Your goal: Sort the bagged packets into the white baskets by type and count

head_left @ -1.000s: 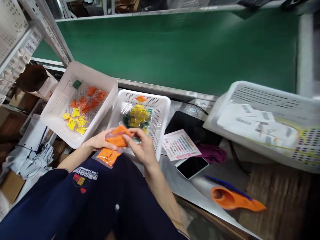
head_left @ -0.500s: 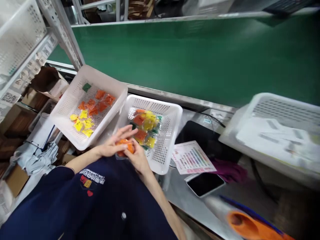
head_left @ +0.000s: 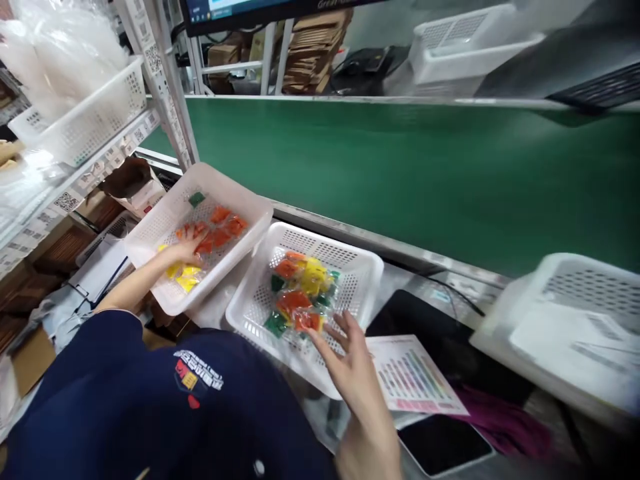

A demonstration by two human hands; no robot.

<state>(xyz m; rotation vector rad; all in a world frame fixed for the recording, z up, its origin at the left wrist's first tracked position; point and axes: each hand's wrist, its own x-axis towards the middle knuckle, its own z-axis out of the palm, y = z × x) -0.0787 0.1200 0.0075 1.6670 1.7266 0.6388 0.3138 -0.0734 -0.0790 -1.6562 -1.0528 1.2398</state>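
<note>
My left hand [head_left: 184, 248] reaches into the left white basket [head_left: 254, 205], fingers spread over small orange packets [head_left: 220, 235]. Beside it in that basket are yellow packets [head_left: 188, 277], partly under the hand, and a green packet [head_left: 197, 199] at the far end. My right hand [head_left: 353, 363] is open above the near right side of the second white basket [head_left: 369, 267]. Its fingertips are close to a heap of clear-wrapped orange, yellow and green packets [head_left: 295, 300]; whether they touch is hard to tell.
A green conveyor belt [head_left: 380, 167] runs behind the baskets. To the right lie a printed colour chart [head_left: 417, 377], a phone [head_left: 445, 443], a purple cloth [head_left: 505, 420] and another white basket [head_left: 590, 273] with papers. A metal shelf post [head_left: 167, 87] stands at left.
My hands have parted from the orange packet they held together. The left has moved into the left basket; the right has opened over the right basket. The view has tilted up.
</note>
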